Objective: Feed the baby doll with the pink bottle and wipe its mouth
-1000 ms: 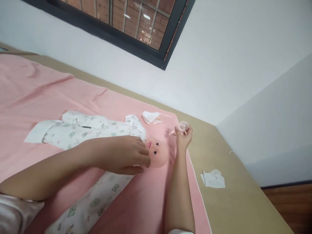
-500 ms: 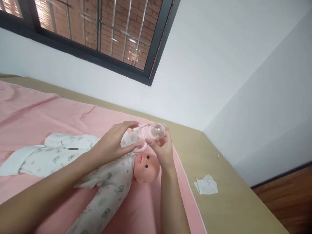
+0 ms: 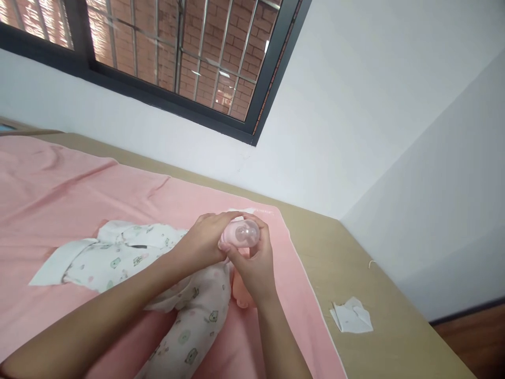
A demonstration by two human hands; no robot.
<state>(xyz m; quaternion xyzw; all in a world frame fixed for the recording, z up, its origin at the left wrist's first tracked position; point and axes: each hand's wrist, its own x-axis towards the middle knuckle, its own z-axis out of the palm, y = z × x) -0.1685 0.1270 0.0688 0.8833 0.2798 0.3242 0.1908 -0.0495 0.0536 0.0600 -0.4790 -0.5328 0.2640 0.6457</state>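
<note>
A baby bottle [image 3: 232,235] with a pink collar and a clear domed cap is held between my two hands, its cap toward the right. My left hand [image 3: 207,239] is wrapped round the bottle's body and hides most of it. Around the cap end curl the thumb and fingers of my right hand [image 3: 256,263]. Beneath them lies a baby doll [image 3: 205,305] in a white printed outfit, on its back. My hands and right forearm cover most of the doll's head.
A pink cloth [image 3: 134,195] is spread under the doll on a tan surface [image 3: 315,242]. On the right lies a folded white tissue [image 3: 352,316]. White walls and a barred window [image 3: 189,58] stand behind.
The bottle has turned in my hands so its cap points more toward me, and its handles are now covered. My hands have come closer together. The whole view has shifted slightly.
</note>
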